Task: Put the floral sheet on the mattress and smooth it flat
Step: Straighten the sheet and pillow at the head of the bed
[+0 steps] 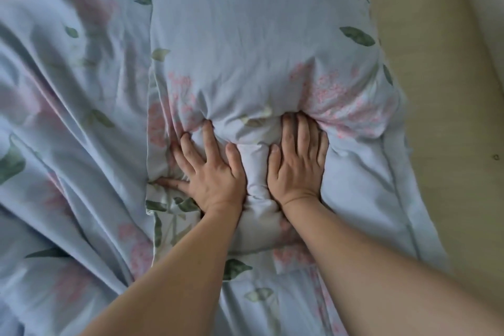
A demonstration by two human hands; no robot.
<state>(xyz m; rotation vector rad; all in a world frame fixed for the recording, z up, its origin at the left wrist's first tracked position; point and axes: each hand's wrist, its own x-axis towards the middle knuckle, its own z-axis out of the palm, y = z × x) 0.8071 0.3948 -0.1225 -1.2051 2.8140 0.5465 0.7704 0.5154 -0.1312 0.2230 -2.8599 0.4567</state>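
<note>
A person's left hand [210, 172] and right hand [298, 163] are pressing flat, fingers spread and grasping nothing, into a padded fold [259, 68] of floral fabric at centre frame. The sheet [62, 106] is lying rumpled in long creases across the left of the frame, over what is probably the mattress, hidden beneath. Pushing forward is likely to bunch cloth ahead of the fingertips, leaving ridges instead of a flat surface.

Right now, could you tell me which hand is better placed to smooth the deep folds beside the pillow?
Probably the left hand. It presses the pillow at its edge nearest the rumpled floral sheet, little finger already reaching there. The right hand presses farther from the folds.
</note>
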